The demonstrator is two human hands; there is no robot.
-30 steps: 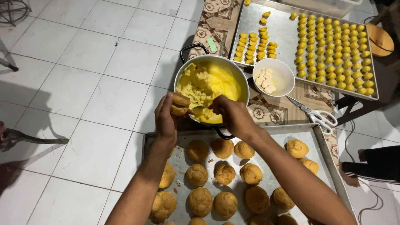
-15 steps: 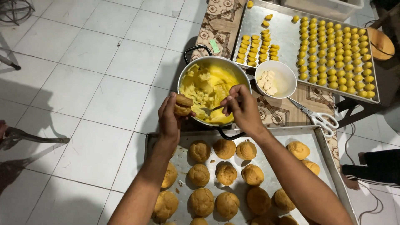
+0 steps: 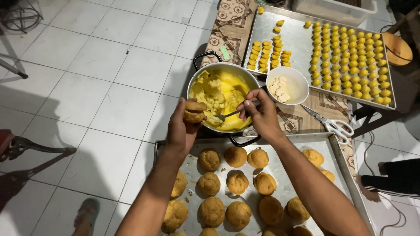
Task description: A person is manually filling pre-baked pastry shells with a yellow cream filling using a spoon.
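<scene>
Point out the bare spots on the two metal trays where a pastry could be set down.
Near tray: a bare strip between the centre puffs and the right-edge puffs, partly under the right hand and its forearm. Far tray: bare metal between its two groups of small yellow pieces. The near tray's left and middle are crowded.

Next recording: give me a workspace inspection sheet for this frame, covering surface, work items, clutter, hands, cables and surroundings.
Surface: patterned brown table above white floor tiles.
Work items: metal pot of yellow custard; metal tray of golden-brown puffs; second tray of small yellow pieces; white bowl.
Clutter: white-handled scissors.
Hands: left hand holds a split puff; right hand holds a spoon over the pot.
Cables: thin cord on the floor.
Surroundings: someone's foot at right.
</scene>
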